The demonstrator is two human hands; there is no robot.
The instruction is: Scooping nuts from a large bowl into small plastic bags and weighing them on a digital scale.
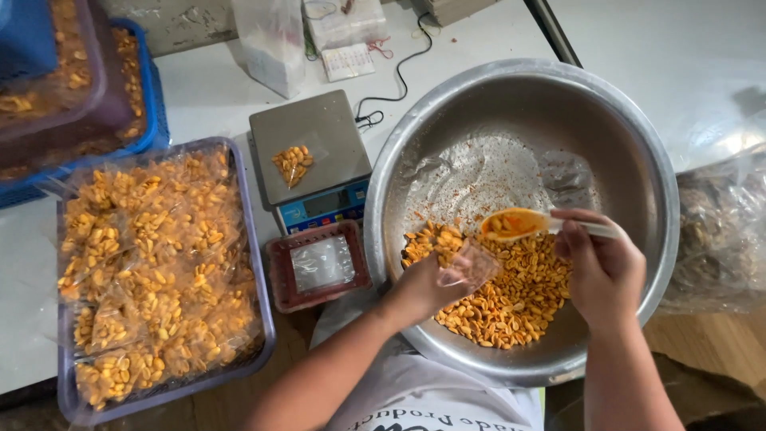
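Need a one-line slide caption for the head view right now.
Left hand holds a small clear bag as the right hand brings a spoon of peanuts over a steel bowl.

Small clear plastic pouch (465, 267), open, held in the left hand (423, 289) over the steel bowl. Small clear pouch of orange-coated peanuts (293, 164), lying on the scale platform. Blue display panel (325, 204), front of scale, screen dark. Stack of empty clear pouches (321, 263) in a small red tray. Filled peanut pouches (152, 263), heaped in a purple crate. White plastic bag (271, 40), upright, at the table's far edge.
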